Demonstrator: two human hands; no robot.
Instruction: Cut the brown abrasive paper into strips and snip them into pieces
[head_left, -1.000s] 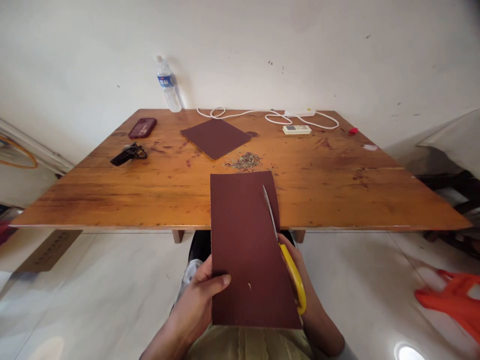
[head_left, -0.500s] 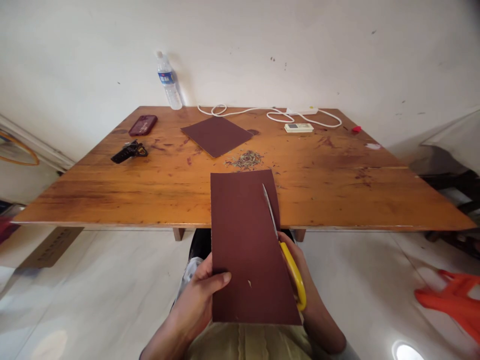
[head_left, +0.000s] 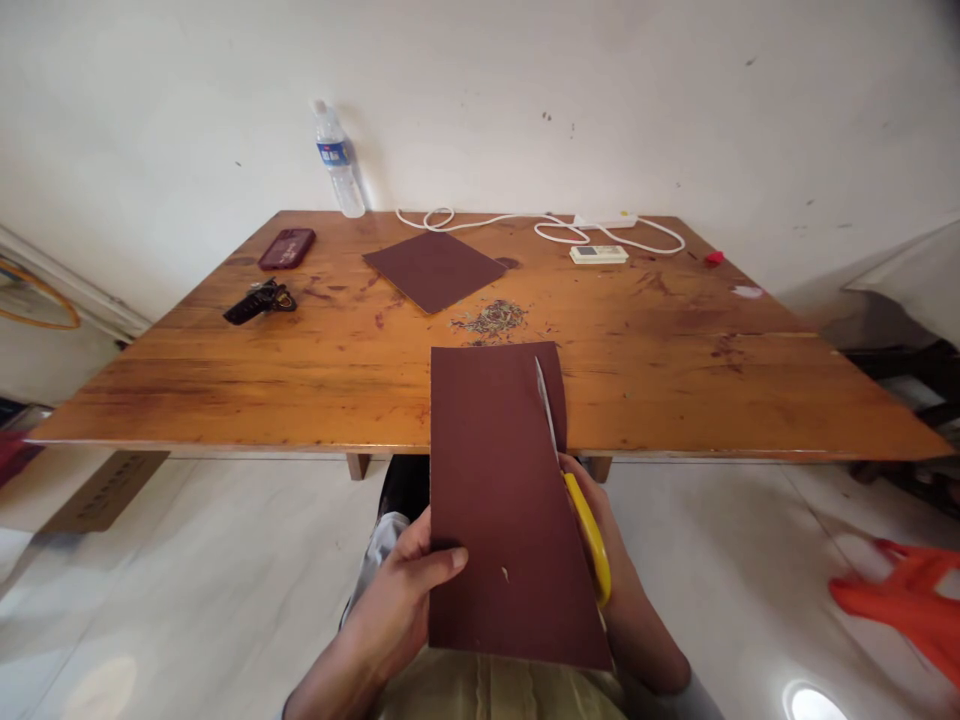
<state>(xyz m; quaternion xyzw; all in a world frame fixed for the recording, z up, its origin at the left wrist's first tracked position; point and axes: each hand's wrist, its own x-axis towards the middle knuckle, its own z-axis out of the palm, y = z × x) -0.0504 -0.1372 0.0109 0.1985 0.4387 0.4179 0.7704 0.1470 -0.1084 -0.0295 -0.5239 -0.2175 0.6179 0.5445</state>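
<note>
My left hand (head_left: 416, 580) pinches the left edge of a dark maroon sheet (head_left: 495, 480), thumb on top and fingers beneath. The sheet looks like stiff paper or sandpaper, held tilted over my lap in front of the table. Yellow-handled scissors (head_left: 588, 535) are in my right hand (head_left: 600, 510), which is mostly hidden behind the sheet and the handle. One blade lies over the sheet near its right side, its tip close to the far edge; the other blade is hidden below. A small pale scrap (head_left: 505, 574) rests on the sheet.
On the wooden table (head_left: 322, 390) lie a second maroon sheet (head_left: 435, 270), a pile of small clippings (head_left: 495, 318), a phone (head_left: 286, 249), keys (head_left: 260, 301), a white remote (head_left: 598, 255) and a power strip (head_left: 604, 222) with cable. A bottle (head_left: 339, 165) stands at the back.
The sheet and scissors have shifted slightly to the right together. The strip of sheet right of the blade bends a little further away. My left hand still grips the same edge.
</note>
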